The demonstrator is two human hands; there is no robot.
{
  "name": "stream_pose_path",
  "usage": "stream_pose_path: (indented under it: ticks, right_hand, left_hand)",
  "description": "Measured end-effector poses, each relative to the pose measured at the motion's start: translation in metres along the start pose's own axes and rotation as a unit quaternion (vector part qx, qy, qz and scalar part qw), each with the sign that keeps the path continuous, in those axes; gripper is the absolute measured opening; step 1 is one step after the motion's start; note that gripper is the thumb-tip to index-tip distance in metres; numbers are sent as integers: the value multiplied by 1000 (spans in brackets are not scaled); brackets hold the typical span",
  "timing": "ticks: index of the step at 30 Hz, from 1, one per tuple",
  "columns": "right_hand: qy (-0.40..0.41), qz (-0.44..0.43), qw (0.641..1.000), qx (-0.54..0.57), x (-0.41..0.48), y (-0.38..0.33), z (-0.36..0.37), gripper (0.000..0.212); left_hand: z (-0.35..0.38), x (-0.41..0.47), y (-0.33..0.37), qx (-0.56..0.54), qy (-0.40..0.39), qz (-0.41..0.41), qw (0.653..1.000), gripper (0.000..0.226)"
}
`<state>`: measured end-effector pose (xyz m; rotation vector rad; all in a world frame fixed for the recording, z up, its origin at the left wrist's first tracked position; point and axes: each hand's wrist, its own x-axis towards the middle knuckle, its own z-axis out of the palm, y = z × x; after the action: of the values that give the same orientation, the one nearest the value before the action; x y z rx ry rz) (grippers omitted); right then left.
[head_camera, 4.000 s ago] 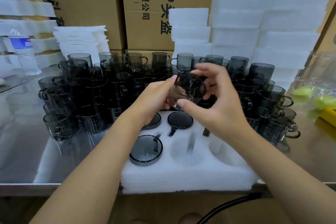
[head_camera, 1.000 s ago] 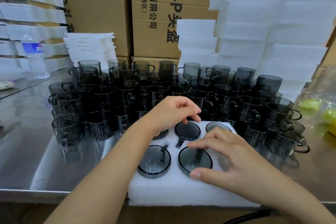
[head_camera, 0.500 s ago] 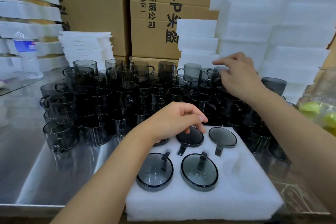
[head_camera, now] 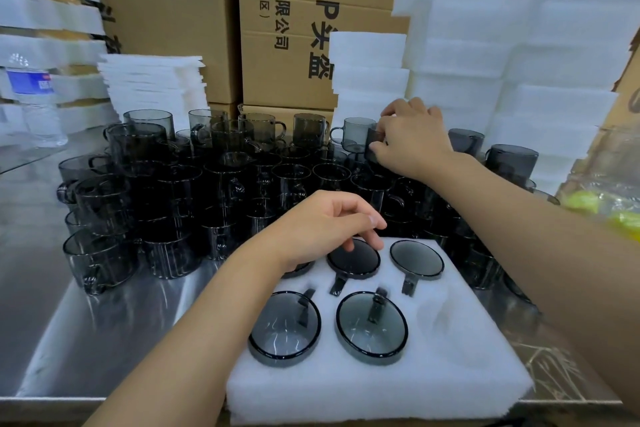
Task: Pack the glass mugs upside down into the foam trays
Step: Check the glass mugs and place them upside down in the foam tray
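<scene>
A white foam tray lies at the table's front edge with several smoky glass mugs set upside down in its holes, among them one at front left and one at front middle. The front right hole is empty. My left hand hovers over the tray's back row, fingers loosely curled, fingertips touching the base of the back middle mug. My right hand reaches to the back of the mug crowd and grips an upright mug there.
Stacks of white foam trays rise at the back right and thin foam sheets at the back left. Cardboard boxes stand behind. A water bottle is at the far left. A plastic bag with yellow-green items lies right.
My right hand left the front middle mug in the tray, reached to the back of the crowd and closed on an upright mug. My left hand stayed over the tray's back row.
</scene>
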<state>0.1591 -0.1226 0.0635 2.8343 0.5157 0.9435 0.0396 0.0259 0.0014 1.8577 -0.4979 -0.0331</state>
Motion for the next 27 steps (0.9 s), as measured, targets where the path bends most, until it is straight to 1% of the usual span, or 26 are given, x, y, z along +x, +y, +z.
stream_pose_path:
  ticks: [2,4,6,8,10,12,15,18,20,22,24,25,27]
  right_hand:
    - [58,-21,997,37,-8,-7,-6,32]
    - [97,-31,991,84,-21,-14,-15,27]
    - [98,-26,984,146,-37,-22,-25,19]
    - [74,-9,971,228,-57,-27,-34,11]
    - [64,20,954,291,-78,-28,-39,13]
    - [72,41,938,336,-97,-26,-40,14]
    - [81,42,920,381,-122,-32,-37,13]
    - [124,7,904,409,-142,-42,-31,16]
    - [154,-15,895,419,-147,-43,-27,13]
    - [181,-19,885,429,-148,-41,-25,10]
    - [188,-15,881,435,-149,-40,-24,10]
    - [184,-13,881,436,-150,-40,-24,13]
    - [168,-23,884,436,-152,-41,-24,28]
  left_hand:
    - [0,1,0,3,0,-4,1000,20]
    - [-1,2,-1,-3,4,-7,1000,18]
    - [-2,3,-3,-15,24,-16,999,15]
    - [-3,6,-5,-13,54,-28,998,22]
    - [-4,8,-8,-5,70,-30,997,32]
    - [-5,8,-9,-1,72,-25,997,39]
    - [-6,7,-10,-6,60,-12,998,39]
    - [-6,6,-8,-20,59,-7,998,46]
    - [-6,6,-8,-25,64,-15,998,51]
    - [-6,6,-7,-38,65,-21,997,45]
    - [-6,6,-5,-75,59,-21,995,35]
    - [-6,6,-5,-99,53,-19,993,31]
    - [-5,5,-2,-120,40,-25,992,37]
